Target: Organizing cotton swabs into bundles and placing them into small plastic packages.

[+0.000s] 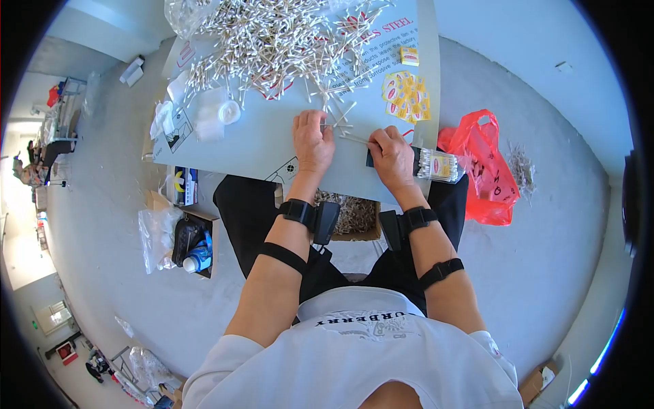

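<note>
A big heap of white cotton swabs (272, 48) covers the far part of the table (262, 146), with a few loose ones trailing toward me. My left hand (313, 142) is closed beside those loose swabs, its fingers curled; whatever it may grip is hidden. To its right, my right hand (395, 157) pinches the end of a cotton swab (354, 138) that points left toward the other hand. Just right of that hand, a clear pack of swabs (438, 165) with a yellow label lies at the table edge. A dark flat piece (370, 159) shows partly under my right hand.
Yellow labels (407, 95) lie spread at the table's right, near a small yellow box (409, 56). Clear round containers (218, 114) stand at the left. A red plastic bag (484, 170) hangs or rests right of the table. Below, a cardboard box (354, 236) holds more swabs.
</note>
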The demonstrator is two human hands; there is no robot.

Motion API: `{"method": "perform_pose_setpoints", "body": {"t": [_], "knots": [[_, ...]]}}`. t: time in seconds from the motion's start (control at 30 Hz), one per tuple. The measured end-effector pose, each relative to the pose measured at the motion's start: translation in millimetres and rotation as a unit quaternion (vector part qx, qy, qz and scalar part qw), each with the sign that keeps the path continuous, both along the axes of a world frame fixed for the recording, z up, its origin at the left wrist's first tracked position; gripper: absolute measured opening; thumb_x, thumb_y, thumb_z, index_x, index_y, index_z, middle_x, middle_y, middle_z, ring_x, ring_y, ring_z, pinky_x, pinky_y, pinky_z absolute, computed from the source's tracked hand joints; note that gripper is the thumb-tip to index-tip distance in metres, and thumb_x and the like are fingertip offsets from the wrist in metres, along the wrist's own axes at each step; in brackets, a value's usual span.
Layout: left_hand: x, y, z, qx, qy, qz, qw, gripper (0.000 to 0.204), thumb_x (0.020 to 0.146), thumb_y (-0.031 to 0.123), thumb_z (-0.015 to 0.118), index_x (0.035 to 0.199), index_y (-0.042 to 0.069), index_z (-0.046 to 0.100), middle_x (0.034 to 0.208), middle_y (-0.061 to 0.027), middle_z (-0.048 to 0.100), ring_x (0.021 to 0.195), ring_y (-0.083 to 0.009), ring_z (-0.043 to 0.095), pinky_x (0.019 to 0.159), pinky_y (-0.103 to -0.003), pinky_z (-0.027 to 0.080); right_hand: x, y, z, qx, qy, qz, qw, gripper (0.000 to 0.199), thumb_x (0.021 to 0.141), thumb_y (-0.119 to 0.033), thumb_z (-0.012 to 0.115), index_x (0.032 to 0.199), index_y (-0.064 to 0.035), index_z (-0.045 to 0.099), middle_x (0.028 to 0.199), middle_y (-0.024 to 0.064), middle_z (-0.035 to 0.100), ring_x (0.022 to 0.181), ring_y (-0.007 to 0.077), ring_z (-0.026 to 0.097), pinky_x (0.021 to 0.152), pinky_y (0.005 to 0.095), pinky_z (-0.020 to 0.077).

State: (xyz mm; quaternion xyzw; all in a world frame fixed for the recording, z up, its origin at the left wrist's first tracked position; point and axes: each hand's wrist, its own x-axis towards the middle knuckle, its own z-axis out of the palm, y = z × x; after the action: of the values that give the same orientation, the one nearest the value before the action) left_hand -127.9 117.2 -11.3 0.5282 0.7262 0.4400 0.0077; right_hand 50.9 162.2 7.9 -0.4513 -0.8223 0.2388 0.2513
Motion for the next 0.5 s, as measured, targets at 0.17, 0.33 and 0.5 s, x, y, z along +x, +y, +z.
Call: {"method": "perform_pose_setpoints", "body": {"t": [0.17,0.33,0.5], "knots": [[5.3,-1.5,8.3,-0.015,0.024,0.030,0.999,0.035,0.067,-0.004,0.069,0.098,0.008,0.058,0.097,-0.0116,0.057,0.095,-0.0353,0.052,0.084,-0.045,0.043,9.8,-9.4,3.0,0.030,0.078,0.049,0.995,0.010,0.073,-0.007,0.069,0.080,-0.0080,0.062,0.083,0.0080,0.056,0.083,0.0296,0.059,0.069,0.0407,0.0498],[10.3,-12.2,6.4,-0.016,0.010,0.044,0.999,0.025,0.066,-0.003,0.069,0.087,0.007,0.060,0.094,-0.0101,0.056,0.092,-0.0334,0.052,0.083,-0.043,0.042,11.6,-10.7,2.8,0.030,0.096,0.046,0.994,0.011,0.071,-0.005,0.070,0.079,-0.0084,0.065,0.085,0.0065,0.057,0.083,0.0286,0.059,0.071,0.0396,0.0493],[11.5,-19.5,5.6,-0.013,0.023,0.038,0.999,0.018,0.067,0.005,0.071,0.080,0.008,0.058,0.091,-0.0080,0.054,0.090,-0.0315,0.050,0.080,-0.043,0.041,12.6,-11.3,2.6,0.026,0.107,0.059,0.992,0.010,0.071,-0.005,0.070,0.080,-0.0091,0.066,0.086,0.0058,0.059,0.084,0.0279,0.059,0.072,0.0392,0.0490]]}}
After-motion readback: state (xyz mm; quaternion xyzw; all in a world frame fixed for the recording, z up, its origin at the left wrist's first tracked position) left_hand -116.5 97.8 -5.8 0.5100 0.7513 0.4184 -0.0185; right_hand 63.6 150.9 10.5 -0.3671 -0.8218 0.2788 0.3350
